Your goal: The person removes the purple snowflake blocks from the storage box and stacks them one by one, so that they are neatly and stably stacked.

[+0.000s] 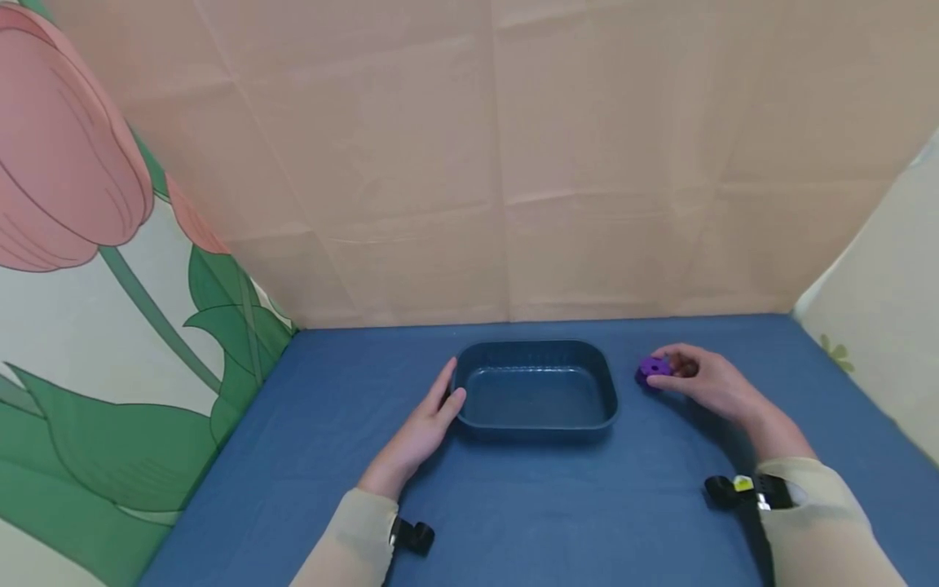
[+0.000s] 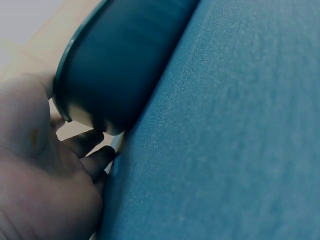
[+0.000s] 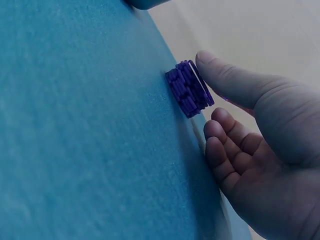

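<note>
A dark blue rectangular dish [image 1: 539,425] stands upright on the blue cloth. My left hand [image 1: 421,428] rests against its left side, with the thumb and index finger spread along the rim; the left wrist view shows the other fingers [image 2: 100,159] loosely bent beside the dish's end wall [image 2: 115,65]. To the right of the dish, my right hand [image 1: 711,387] pinches a small purple toothed piece [image 1: 653,368] between thumb and index finger. In the right wrist view this purple piece [image 3: 189,90] has a ridged, layered edge, and the remaining fingers are curled below it.
Blue cloth [image 1: 543,514] covers the table. A beige creased sheet [image 1: 506,163] hangs behind its far edge. A wall with printed tulips [image 1: 66,147] borders the left side, and a pale wall [image 1: 880,326] the right.
</note>
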Motion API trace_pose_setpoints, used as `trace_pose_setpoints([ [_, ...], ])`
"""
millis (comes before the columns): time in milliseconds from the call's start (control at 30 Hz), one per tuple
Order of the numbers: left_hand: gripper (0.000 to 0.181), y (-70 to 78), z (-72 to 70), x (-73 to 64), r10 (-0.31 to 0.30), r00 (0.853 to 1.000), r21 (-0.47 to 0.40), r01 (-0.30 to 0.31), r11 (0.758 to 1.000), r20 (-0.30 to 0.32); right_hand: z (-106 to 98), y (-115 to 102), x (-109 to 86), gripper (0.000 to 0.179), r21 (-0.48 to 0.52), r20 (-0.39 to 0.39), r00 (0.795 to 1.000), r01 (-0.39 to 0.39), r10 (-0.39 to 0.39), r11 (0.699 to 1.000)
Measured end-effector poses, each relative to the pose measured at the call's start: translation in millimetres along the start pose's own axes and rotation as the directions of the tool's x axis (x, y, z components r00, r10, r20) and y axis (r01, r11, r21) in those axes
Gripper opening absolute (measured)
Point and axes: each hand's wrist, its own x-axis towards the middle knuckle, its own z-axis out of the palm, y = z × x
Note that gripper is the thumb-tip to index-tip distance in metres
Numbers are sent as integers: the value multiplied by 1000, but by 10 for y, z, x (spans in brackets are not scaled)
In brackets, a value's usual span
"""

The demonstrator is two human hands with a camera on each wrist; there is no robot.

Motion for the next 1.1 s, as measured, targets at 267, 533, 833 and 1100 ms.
trace_pose_setpoints([
  [267,70,-11,-9,4,-4,1000,-6,4,1000,6,40,46,27,63,6,25,1000,-5,5,1000],
  [533,66,236,-64,-141,-30,998,-24,31,999,57,48,46,29,65,-7,42,999,-8,8,1000],
  [833,66,237,-73,-158,-18,999,-31,19,999,47,64,48,34,70,11,52,999,-12,12,1000],
  [1100,66,264,-53,-170,-21,999,-22,22,1000,43,27,33,10,69,36,28,1000,-13,12,999],
])
